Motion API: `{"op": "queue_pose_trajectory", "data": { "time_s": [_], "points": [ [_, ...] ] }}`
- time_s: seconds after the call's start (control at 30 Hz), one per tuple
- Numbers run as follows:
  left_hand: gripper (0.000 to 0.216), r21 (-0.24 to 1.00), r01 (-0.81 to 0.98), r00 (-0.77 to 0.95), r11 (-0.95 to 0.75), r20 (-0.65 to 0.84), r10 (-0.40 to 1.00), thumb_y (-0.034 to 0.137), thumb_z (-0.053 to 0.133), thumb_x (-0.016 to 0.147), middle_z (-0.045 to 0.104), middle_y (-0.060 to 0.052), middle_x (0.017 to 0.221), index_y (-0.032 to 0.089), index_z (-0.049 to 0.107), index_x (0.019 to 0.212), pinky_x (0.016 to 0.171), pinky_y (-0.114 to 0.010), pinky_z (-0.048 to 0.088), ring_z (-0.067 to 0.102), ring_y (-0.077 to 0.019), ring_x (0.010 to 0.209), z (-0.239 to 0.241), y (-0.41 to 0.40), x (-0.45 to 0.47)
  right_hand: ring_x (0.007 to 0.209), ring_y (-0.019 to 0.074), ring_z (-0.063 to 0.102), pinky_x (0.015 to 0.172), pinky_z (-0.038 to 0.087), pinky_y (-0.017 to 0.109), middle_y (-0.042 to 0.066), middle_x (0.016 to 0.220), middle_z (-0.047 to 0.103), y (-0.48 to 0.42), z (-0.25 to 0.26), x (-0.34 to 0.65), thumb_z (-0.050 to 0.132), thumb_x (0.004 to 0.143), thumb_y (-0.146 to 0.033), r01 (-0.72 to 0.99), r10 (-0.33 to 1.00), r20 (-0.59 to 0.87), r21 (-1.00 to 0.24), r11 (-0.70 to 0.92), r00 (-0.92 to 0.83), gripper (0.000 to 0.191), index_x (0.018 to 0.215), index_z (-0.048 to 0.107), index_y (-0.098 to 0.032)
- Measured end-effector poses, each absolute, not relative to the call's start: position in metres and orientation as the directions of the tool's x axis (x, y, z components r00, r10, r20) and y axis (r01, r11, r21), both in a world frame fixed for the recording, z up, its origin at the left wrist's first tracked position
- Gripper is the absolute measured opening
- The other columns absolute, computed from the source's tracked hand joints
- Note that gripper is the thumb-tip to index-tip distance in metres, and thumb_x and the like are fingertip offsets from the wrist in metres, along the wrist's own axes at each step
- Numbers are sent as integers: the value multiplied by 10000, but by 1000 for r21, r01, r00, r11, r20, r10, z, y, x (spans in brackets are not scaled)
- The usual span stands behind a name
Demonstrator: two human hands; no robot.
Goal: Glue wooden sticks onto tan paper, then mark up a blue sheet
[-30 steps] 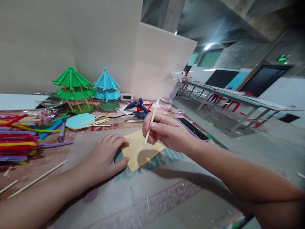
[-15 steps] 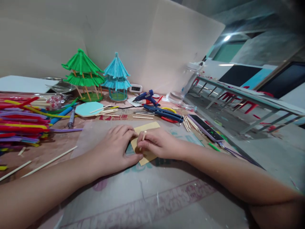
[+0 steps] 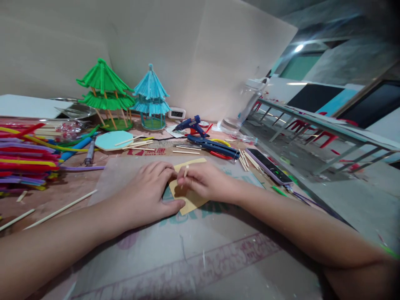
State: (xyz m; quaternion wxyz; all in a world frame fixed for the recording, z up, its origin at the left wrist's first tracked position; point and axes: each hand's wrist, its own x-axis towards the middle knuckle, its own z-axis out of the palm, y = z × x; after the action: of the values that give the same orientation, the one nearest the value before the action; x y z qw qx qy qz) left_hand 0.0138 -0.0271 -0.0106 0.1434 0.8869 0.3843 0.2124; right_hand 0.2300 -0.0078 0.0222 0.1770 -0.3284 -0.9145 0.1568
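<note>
A small yellow sheet that looks like sandpaper (image 3: 194,205) lies on the plastic-covered table in front of me. My left hand (image 3: 153,189) rests flat at its left edge, thumb and fingers apart, thumb on the near corner. Over the sheet, my right hand (image 3: 201,181) pinches a short wooden stick (image 3: 186,171), whose pale upper end pokes up between the fingers. The stick's lower end is hidden by the hand, so I cannot tell whether it touches the sheet.
Beyond my hands are a light-blue octagonal board (image 3: 114,140), loose sticks (image 3: 186,150), a blue glue gun (image 3: 192,125), cutters (image 3: 214,146) and a phone (image 3: 268,166). Green (image 3: 104,96) and blue (image 3: 151,100) pavilion models stand behind. Pipe cleaners (image 3: 28,162) fill the left side.
My right hand has moved slightly up and left over the yellow sheet, still pinching the stick. The left hand stays at the sheet's edge. The whole view has shifted a little.
</note>
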Motion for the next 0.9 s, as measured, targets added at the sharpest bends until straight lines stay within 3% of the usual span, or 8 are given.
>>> {"op": "queue_pose_trajectory", "data": {
  "time_s": [0.1, 0.2, 0.3, 0.77, 0.9],
  "points": [
    [475, 410, 630, 603, -660, 277, 748, 549, 669, 796, 593, -120, 1276, 199, 621, 1114, 1058, -537, 432, 536, -359, 1215, -10, -27, 14, 727, 178, 633, 672, 416, 258, 62, 808, 721, -6, 22, 230, 498, 961, -198, 638, 728, 274, -355, 684, -628, 176, 878, 649, -162],
    [435, 404, 625, 613, -668, 275, 741, 555, 662, 801, 600, -117, 1255, 202, 620, 1052, 1046, -533, 440, 542, -356, 1199, -10, -27, 14, 753, 177, 646, 697, 428, 259, 60, 850, 735, -6, 22, 228, 517, 960, -202, 578, 679, 227, -383, 721, -698, 151, 890, 648, -173],
    [477, 406, 632, 606, -660, 273, 748, 547, 663, 802, 588, -127, 1280, 193, 615, 1119, 1056, -539, 432, 532, -359, 1219, -11, -27, 14, 744, 181, 643, 687, 424, 263, 69, 837, 729, -7, 23, 227, 504, 962, -179, 628, 720, 243, -361, 689, -650, 164, 870, 639, -168],
    [443, 396, 630, 614, -667, 271, 741, 542, 664, 812, 589, -128, 1263, 197, 607, 1085, 1045, -532, 434, 530, -350, 1204, -11, -27, 14, 752, 186, 653, 686, 428, 262, 72, 849, 735, -10, 20, 225, 497, 967, -181, 612, 707, 246, -366, 701, -663, 162, 884, 635, -166],
    [411, 389, 622, 619, -680, 287, 731, 551, 652, 817, 600, -115, 1244, 210, 608, 1041, 1028, -518, 449, 540, -350, 1194, -12, -27, 13, 757, 166, 647, 697, 434, 249, 52, 856, 733, -8, 18, 225, 490, 988, -208, 554, 678, 245, -421, 718, -693, 180, 876, 627, -175]
  ]
}}
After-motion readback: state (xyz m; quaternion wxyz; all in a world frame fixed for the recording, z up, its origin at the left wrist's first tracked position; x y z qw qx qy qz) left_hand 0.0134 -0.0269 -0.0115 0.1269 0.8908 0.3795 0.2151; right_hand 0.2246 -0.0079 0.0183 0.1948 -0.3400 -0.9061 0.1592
